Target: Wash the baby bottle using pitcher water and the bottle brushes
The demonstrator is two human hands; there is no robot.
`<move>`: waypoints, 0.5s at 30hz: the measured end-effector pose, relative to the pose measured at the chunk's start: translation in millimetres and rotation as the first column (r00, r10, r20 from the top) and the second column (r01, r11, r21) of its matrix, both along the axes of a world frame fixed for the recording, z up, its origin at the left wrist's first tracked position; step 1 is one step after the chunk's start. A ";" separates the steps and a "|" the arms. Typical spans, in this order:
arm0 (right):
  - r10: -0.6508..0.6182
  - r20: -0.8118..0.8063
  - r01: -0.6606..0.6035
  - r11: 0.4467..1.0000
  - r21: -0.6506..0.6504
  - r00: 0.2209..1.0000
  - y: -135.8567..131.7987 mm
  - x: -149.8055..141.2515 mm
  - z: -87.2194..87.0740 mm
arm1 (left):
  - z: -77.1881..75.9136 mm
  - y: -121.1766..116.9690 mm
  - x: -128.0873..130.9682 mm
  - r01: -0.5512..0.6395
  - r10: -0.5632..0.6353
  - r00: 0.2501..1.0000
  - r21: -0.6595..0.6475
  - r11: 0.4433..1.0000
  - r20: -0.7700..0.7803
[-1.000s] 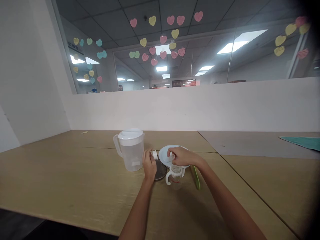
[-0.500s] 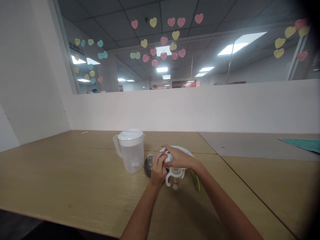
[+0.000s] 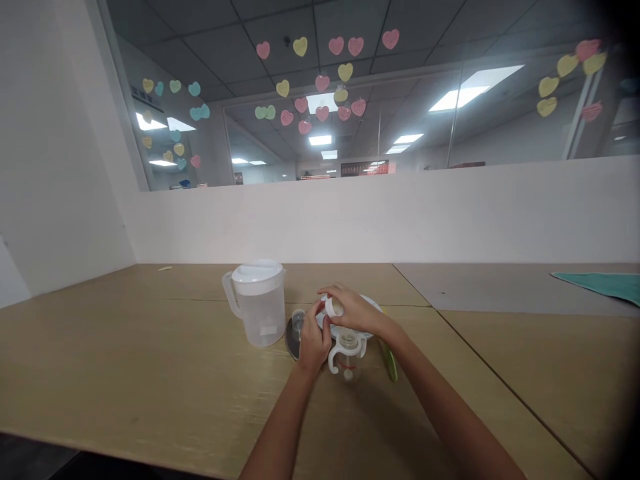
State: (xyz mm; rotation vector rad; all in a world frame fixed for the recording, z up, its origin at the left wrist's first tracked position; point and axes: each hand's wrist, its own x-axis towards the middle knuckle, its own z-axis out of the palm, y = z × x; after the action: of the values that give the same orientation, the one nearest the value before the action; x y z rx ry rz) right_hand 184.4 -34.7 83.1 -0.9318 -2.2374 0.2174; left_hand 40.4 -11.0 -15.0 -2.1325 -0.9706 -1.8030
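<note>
A white bottle collar (image 3: 334,307) is held up between my two hands over the plate. My right hand (image 3: 354,311) grips it from above, its fingers curled round the far side. My left hand (image 3: 314,341) closes on it from the left, thumb raised beside it; the fingertips are partly hidden. Just below stands a clear baby bottle (image 3: 349,365) with white side handles and an uncovered mouth. To the left of my left hand, a small clear cap (image 3: 298,321) sits on a dark round dish (image 3: 291,343), partly covered by that hand.
A translucent lidded pitcher (image 3: 260,313) stands left of the hands. Behind them lies a pale blue-white plate (image 3: 373,304). A green-handled utensil (image 3: 389,363) rests to the right of the bottle. Farther right is a teal cloth (image 3: 600,285). A low wall with a window closes the table's back.
My left hand has let go of the clear cap, leaving it on the dark dish, and moved right to meet my right hand. The white collar has turned in the hands.
</note>
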 end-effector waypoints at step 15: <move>-0.190 0.199 0.142 0.962 0.235 0.961 -27.0 -24.8 11.6 | 5.0 6.0 -15.5 0.016 -0.005 0.994 -0.095 0.995 0.110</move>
State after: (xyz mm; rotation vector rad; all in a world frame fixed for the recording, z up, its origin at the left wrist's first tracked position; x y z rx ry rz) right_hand 159.7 -61.7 94.7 -1.0590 -2.3073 -0.2163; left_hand 24.9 -5.0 -9.9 -2.1161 -1.0947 -1.9337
